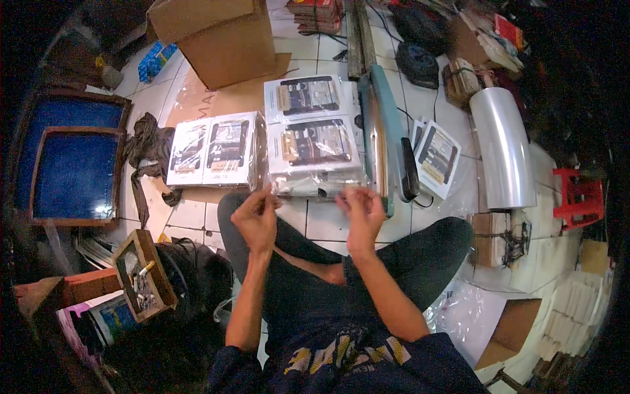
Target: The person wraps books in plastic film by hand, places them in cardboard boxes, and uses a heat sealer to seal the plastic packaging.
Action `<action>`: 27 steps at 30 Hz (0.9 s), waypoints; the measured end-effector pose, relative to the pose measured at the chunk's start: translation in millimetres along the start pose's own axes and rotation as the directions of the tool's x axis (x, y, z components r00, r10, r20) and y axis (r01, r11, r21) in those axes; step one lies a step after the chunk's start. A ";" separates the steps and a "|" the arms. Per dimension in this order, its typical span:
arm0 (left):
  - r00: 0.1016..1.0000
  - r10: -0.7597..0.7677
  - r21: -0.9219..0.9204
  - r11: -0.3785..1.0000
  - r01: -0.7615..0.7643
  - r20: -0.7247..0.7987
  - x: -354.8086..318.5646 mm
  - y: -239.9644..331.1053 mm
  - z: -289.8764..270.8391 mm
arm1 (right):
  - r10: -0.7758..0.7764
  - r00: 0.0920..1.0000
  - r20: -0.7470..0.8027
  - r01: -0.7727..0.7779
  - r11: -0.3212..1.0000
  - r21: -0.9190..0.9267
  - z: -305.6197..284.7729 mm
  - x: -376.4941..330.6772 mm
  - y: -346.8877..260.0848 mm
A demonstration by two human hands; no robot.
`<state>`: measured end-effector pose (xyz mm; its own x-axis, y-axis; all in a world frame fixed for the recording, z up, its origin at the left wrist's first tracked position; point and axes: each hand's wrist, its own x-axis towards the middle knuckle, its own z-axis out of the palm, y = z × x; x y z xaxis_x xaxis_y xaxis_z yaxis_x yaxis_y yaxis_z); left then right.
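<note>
Two white printed packs lie side by side under clear plastic film (312, 178), in front of my crossed legs. The nearer pack (315, 141) and the farther one (305, 95) each carry a dark-framed picture. My left hand (257, 220) pinches the film at its near left corner, thumb against fingers. At the near right edge my right hand (363, 217) has its fingers curled together on the film, slightly blurred. Close by on the right stands a long teal device with a black handle (408, 169), which looks like a bag sealer.
More film-covered white packs (213, 150) lie at left on flattened cardboard. Behind stands a cardboard box (216, 43). To the right are loose printed sheets (436, 157), a roll of clear film (502, 148) and a red stool (577, 199). Blue framed screens (79, 174) lie far left.
</note>
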<state>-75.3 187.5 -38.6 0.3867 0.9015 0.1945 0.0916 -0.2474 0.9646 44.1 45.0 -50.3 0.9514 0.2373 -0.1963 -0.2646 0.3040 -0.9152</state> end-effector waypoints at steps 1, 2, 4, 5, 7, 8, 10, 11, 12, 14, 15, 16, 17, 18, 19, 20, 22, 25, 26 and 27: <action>1.000 -0.023 0.008 1.000 0.022 0.009 -9.1 6.9 0.8 | 0.233 0.972 0.037 -0.236 0.965 0.115 -1.9 -15.8 -1.5; 0.999 -0.045 0.017 0.999 0.045 0.017 -16.9 13.2 -0.6 | 0.448 0.889 0.100 -0.459 0.862 0.217 -2.1 -23.5 -1.4; 0.996 -0.069 0.066 0.996 0.065 0.058 -32.8 32.2 -10.8 | 0.534 0.808 0.250 -0.586 0.771 0.249 1.8 -28.7 0.1; 0.982 -0.008 0.134 0.991 -0.017 0.189 -40.4 45.0 -17.0 | 0.590 0.702 0.399 -0.704 0.661 0.260 4.3 -31.8 1.3; 0.951 0.040 0.197 0.975 -0.105 0.307 -46.6 56.2 -23.2 | 0.567 0.759 0.321 -0.639 0.744 0.197 11.4 -23.8 4.8; 0.917 0.112 0.147 0.973 -0.180 0.383 -47.4 58.1 -25.0 | 0.522 0.818 0.243 -0.561 0.818 0.130 14.3 -19.7 7.0; 0.882 0.183 0.105 0.962 -0.252 0.433 -43.0 49.4 -25.7 | 0.346 0.921 0.177 -0.370 0.921 0.126 13.7 -20.3 10.8; 0.990 -0.053 -0.197 0.977 0.079 0.134 -31.6 26.6 -18.8 | 0.354 0.913 0.202 -0.385 0.911 0.145 16.4 -24.2 -1.6; 0.925 -0.372 -0.553 0.787 0.272 -0.076 -17.8 16.2 -16.3 | 0.364 0.904 0.226 -0.404 0.900 0.166 19.7 -32.1 -23.7; 0.807 -0.556 -0.712 0.484 0.509 0.199 15.3 12.8 -19.9 | 0.401 0.875 0.271 -0.444 0.888 0.118 12.3 -39.1 -52.5; 0.633 -0.589 -0.724 0.112 0.680 0.503 28.9 10.8 -23.1 | 0.426 0.851 0.309 -0.470 0.879 0.084 11.1 -40.2 -59.6; 0.645 -0.585 -0.738 0.111 0.665 0.492 35.2 0.8 -23.8 | 0.424 0.845 0.325 -0.469 0.880 0.072 10.6 -41.7 -60.8; 0.677 -0.558 -0.634 0.312 0.707 0.481 38.2 -10.1 -24.8 | 0.399 0.852 0.337 -0.431 0.902 0.023 10.1 -44.9 -63.5; 0.705 -0.530 -0.498 0.500 0.708 0.471 39.2 -20.3 -28.5 | 0.375 0.857 0.354 -0.392 0.920 -0.025 11.1 -46.8 -66.1; 0.685 -0.580 -0.426 0.537 0.728 0.440 35.7 -2.1 -28.2 | 0.410 0.848 0.335 -0.434 0.901 -0.002 10.7 -46.9 -68.0; 0.689 -0.581 -0.436 0.533 0.725 0.435 34.1 -6.5 -22.5 | 0.411 0.845 0.341 -0.434 0.901 -0.011 11.6 -45.8 -72.9; 0.708 -0.629 -0.474 0.540 0.695 0.322 33.4 -13.1 -14.1 | 0.508 0.809 0.296 -0.473 0.861 -0.188 17.5 -44.6 -85.0; 0.765 -0.608 -0.645 0.501 0.577 0.212 32.0 -20.0 -19.5 | 0.379 0.847 0.372 -0.304 0.921 -0.245 39.6 -52.9 -88.2; 0.789 -0.601 -0.729 0.483 0.485 0.126 32.3 -23.7 -22.4 | 0.313 0.846 0.431 -0.215 0.941 -0.261 52.3 -54.9 -96.1; 0.807 -0.590 -0.759 0.524 0.387 0.004 36.9 -0.9 -20.6 | 0.369 0.827 0.425 -0.195 0.896 -0.398 67.6 -49.9 -110.9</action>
<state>-80.1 228.4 -28.6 0.2617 0.8722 -0.4133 -0.4987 0.4888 0.7158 15.3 61.8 84.8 0.6222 0.7002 -0.3502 -0.3602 -0.1411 -0.9221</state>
